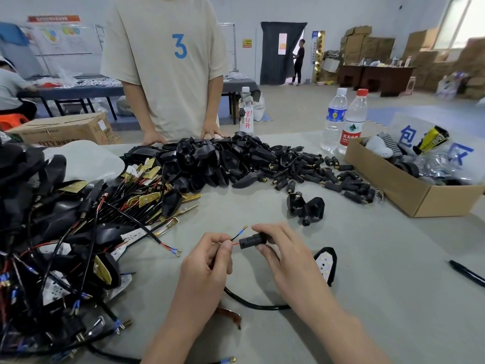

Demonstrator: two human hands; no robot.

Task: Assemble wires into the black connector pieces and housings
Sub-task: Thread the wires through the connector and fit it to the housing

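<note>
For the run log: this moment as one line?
left hand: pinches wires | right hand: holds black connector piece | red wire: at connector opening | blue wire: outside, free

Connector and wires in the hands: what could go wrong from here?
1. The red wire meets the connector in the right hand, but the blue wire splays upward past it and may be left out or bent.
2. The cable gripped by the left hand loops under the right forearm; a pull could snag it.
</note>
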